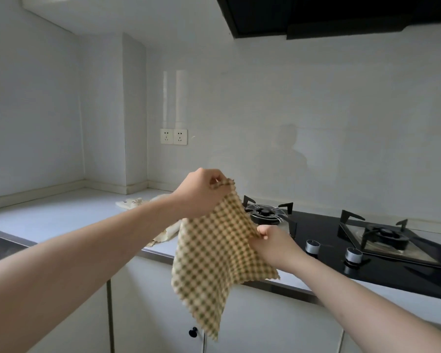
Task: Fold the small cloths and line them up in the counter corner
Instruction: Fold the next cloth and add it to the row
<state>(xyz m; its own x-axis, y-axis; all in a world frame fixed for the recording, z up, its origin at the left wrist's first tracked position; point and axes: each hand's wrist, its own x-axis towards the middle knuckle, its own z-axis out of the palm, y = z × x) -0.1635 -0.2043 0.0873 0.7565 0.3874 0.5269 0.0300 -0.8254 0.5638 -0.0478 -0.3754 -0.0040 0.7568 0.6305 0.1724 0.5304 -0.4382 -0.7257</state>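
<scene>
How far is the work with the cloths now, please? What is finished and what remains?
Done: one folded cloth seems to lie on the counter toward the corner. In hand: the left hand and right hand pinch the checked cloth in the air, still unfolded. Left: fold and place it, then the crumpled cloth at the counter edge.

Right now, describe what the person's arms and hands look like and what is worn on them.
Both forearms are bare as far as the picture shows: no sleeves, watch or bracelets. The left hand and right hand wear no gloves, and no rings show.
</scene>
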